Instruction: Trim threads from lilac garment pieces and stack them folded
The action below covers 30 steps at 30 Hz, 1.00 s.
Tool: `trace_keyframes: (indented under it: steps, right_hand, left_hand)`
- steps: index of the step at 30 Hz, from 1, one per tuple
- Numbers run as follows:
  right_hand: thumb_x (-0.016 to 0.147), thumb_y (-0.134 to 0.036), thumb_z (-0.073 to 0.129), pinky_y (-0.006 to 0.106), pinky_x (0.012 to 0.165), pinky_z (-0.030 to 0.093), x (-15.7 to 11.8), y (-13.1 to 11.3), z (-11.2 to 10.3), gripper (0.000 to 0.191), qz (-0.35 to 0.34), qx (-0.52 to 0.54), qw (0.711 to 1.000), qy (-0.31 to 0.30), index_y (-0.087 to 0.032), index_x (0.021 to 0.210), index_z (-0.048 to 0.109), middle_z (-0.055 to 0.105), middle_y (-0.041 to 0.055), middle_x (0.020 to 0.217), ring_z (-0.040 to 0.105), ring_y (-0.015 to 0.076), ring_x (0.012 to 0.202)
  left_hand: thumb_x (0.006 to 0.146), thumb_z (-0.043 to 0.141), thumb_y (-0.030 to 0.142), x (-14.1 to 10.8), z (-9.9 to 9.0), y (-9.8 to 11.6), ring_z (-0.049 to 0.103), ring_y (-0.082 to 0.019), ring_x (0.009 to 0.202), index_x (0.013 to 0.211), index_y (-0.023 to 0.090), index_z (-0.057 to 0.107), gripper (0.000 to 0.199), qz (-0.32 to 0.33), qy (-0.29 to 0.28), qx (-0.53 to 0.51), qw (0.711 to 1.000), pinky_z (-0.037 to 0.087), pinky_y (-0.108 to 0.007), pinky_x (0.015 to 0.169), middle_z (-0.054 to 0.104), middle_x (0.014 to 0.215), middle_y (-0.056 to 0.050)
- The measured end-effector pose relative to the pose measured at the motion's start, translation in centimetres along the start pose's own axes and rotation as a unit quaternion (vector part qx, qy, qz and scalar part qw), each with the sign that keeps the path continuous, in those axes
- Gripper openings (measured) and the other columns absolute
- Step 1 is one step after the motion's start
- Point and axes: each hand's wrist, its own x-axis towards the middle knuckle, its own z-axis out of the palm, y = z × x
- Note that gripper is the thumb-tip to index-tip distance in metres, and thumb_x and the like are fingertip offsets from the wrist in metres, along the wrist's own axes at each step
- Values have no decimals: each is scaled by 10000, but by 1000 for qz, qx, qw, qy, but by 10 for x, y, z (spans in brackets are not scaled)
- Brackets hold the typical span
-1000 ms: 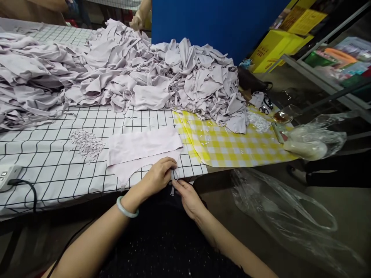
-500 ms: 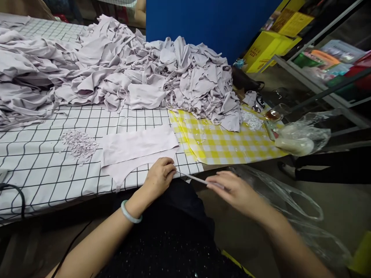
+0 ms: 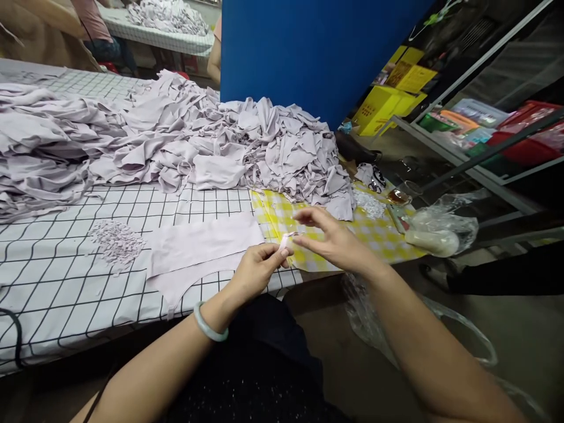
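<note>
My left hand (image 3: 259, 269), with a pale bangle at the wrist, pinches a small pale strip (image 3: 287, 239) over the table's front edge. My right hand (image 3: 332, 238) is just to the right of the strip, its thumb and fingers spread apart; whether a fingertip touches the strip's end is hard to see. A flat pale lilac fabric piece (image 3: 202, 238) lies on the table, left of my hands. Further left is a small heap of tiny pale scraps (image 3: 118, 244). A large pile of crumpled lilac fabric (image 3: 176, 129) stretches across the back.
A grid-patterned cloth (image 3: 57, 270) covers the table, with a yellow checked cloth (image 3: 370, 238) at the right. A glass (image 3: 400, 195) and a plastic bag (image 3: 445, 226) sit at its right end. A blue panel (image 3: 304, 53) rises behind; a metal rack (image 3: 480, 170) stands right.
The strip was stretched between both hands; now it is short and bunched at my left fingers. My right hand has moved up and left and opened. The view has tilted up.
</note>
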Motion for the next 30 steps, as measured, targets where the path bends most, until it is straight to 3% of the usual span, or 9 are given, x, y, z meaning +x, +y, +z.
trace_keyframes:
  steps: [2, 5, 8, 11, 14, 16, 21, 26, 30]
  right_hand:
    - [839, -568, 663, 361, 834, 499, -10, 11, 17, 368, 87, 108, 989, 41, -205, 845, 725, 705, 50, 839, 636, 203, 844]
    - [836, -673, 603, 359, 764, 524, -27, 21, 52, 508, 221, 332, 915, -59, -185, 855, 741, 717, 85, 861, 651, 219, 845]
    - [852, -671, 586, 333, 841, 510, -30, 18, 78, 504, 243, 478, 841, -66, -202, 913, 761, 725, 75, 953, 642, 209, 941]
    - [871, -629, 598, 293, 845, 485, -21, 11, 86, 457, 224, 524, 818, -73, -204, 853, 766, 715, 51, 898, 622, 169, 870]
    - [822, -511, 722, 274, 769, 472, -10, 5, 88, 311, 208, 514, 829, -76, -202, 835, 756, 687, 34, 851, 593, 153, 810]
    - [796, -489, 754, 274, 727, 459, -6, 3, 91, 291, 200, 497, 842, -63, -202, 847, 743, 649, 21, 786, 575, 154, 779]
    - [890, -527, 637, 265, 695, 422, -10, -4, 104, 332, 146, 378, 912, -66, -200, 910, 691, 524, -26, 664, 522, 135, 700]
    - [926, -584, 543, 256, 602, 407, -17, -10, 118, 410, 130, 315, 932, -125, -205, 775, 583, 469, -36, 616, 470, 125, 606]
    - [914, -581, 563, 259, 587, 467, -24, -6, 130, 365, 143, 270, 944, -122, -226, 862, 635, 587, 13, 734, 557, 158, 676]
  left_hand:
    - [900, 616, 449, -4, -3, -3, 658, -184, 800, 928, 150, 763, 334, -15, 12, -43, 999, 531, -330, 773, 744, 895, -86]
    - [913, 617, 387, -14, -7, -11, 623, -257, 1146, 1029, 207, 779, 268, 37, 16, -10, 999, 502, -418, 981, 733, 1123, -102]
    - [920, 615, 314, -22, -8, -25, 422, -284, 1403, 1021, 250, 783, 206, 122, 60, 103, 985, 341, -519, 1159, 625, 1372, -91]
    - [922, 611, 268, -27, -8, -43, 377, -302, 1433, 981, 244, 768, 169, 187, 110, 198, 956, 283, -599, 1168, 497, 1511, -97]
    - [924, 596, 230, -32, -9, -54, 394, -305, 1423, 938, 228, 728, 132, 236, 124, 229, 936, 282, -621, 1155, 506, 1500, -113]
    - [909, 602, 220, -38, -12, -52, 464, -298, 1359, 904, 223, 697, 95, 232, 130, 227, 937, 330, -593, 1128, 566, 1429, -119]
    - [867, 594, 266, -45, -31, -25, 615, -221, 956, 897, 191, 623, 86, 59, 227, 86, 968, 495, -390, 852, 653, 1011, -87]
    - [792, 675, 321, -39, -51, -6, 559, -134, 696, 960, 148, 660, 242, -79, 125, -98, 984, 459, -276, 692, 605, 740, -3]
    - [778, 682, 288, -41, -55, -10, 525, -102, 642, 933, 121, 707, 229, -122, 109, -134, 977, 452, -255, 690, 599, 705, 7]
